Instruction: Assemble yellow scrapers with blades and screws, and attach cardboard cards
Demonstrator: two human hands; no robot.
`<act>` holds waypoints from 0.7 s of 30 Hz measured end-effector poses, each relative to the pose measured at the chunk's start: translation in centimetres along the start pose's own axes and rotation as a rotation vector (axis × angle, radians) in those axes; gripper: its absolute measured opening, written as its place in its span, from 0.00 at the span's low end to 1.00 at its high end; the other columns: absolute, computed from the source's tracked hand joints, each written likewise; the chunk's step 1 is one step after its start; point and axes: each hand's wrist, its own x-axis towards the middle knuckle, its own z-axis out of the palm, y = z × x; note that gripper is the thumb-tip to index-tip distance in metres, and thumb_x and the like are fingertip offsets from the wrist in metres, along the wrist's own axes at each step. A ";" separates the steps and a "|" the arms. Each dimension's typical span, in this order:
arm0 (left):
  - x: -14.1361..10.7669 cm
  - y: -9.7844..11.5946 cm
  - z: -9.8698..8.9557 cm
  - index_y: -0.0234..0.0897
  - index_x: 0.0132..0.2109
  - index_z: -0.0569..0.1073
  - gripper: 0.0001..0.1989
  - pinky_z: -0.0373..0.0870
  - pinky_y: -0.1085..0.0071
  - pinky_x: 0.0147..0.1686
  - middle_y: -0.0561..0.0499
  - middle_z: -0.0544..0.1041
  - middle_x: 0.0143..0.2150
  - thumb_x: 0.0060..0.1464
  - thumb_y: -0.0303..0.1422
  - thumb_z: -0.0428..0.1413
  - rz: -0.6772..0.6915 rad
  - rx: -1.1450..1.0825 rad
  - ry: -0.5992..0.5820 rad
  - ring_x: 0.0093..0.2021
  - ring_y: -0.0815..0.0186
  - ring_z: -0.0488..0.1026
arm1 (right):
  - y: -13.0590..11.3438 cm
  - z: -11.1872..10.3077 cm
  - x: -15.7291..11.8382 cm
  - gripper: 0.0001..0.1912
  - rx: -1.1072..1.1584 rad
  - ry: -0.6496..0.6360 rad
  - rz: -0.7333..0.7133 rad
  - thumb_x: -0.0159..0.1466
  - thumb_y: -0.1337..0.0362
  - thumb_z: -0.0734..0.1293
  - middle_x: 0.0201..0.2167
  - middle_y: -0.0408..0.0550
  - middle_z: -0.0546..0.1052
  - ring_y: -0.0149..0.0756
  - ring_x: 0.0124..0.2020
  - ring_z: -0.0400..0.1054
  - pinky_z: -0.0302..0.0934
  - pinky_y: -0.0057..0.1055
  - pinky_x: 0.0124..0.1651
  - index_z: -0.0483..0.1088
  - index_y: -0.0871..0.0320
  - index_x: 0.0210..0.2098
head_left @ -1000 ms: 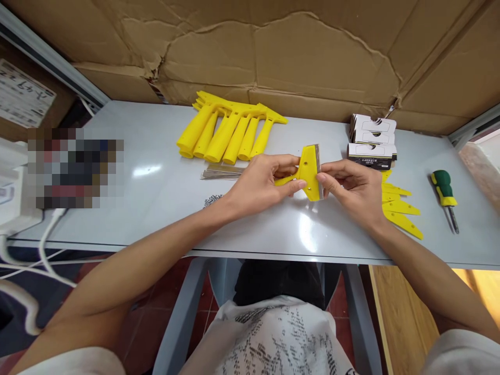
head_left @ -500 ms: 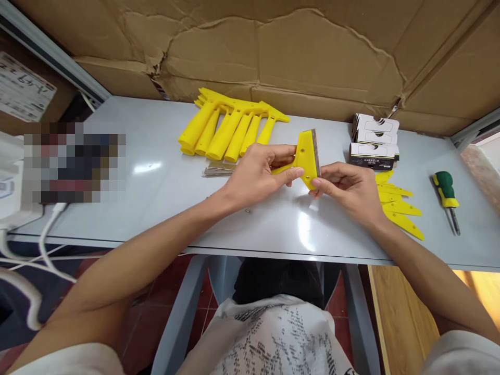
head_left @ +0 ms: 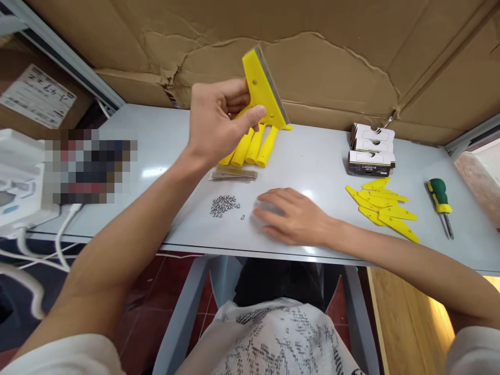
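While the left hand [head_left: 216,117] is raised above the counter [head_left: 320,169], its forearm slanted up from the lower left, the screws [head_left: 224,205] and metal strips [head_left: 234,175] are left lying below. The yellow scraper [head_left: 261,86] is clamped by its handle in the curled left fingers, its head tilted before the cardboard [head_left: 312,67], metal edge turned rightward. It is judged light, stiff and smooth, best gripped by the handle, clear of that likely sharp edge. Beside one loose screw [head_left: 242,216], the right hand [head_left: 292,214] is held low, palm down, forearm brought in from the right; its fingers are spread apart but blurred, and contact with the counter cannot be told. Farther right, yellow plates [head_left: 394,212] and a screwdriver [head_left: 439,200] are left untouched.
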 end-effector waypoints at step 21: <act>-3.2 -1.6 4.1 0.41 0.56 0.78 0.15 0.75 0.57 0.51 0.44 0.82 0.47 0.74 0.37 0.50 0.238 0.434 0.009 0.49 0.57 0.80 | -0.5 1.9 5.6 0.18 -0.224 -0.266 -0.290 0.74 0.79 0.58 0.36 0.51 0.78 0.37 0.39 0.71 0.63 0.35 0.40 0.75 0.62 0.35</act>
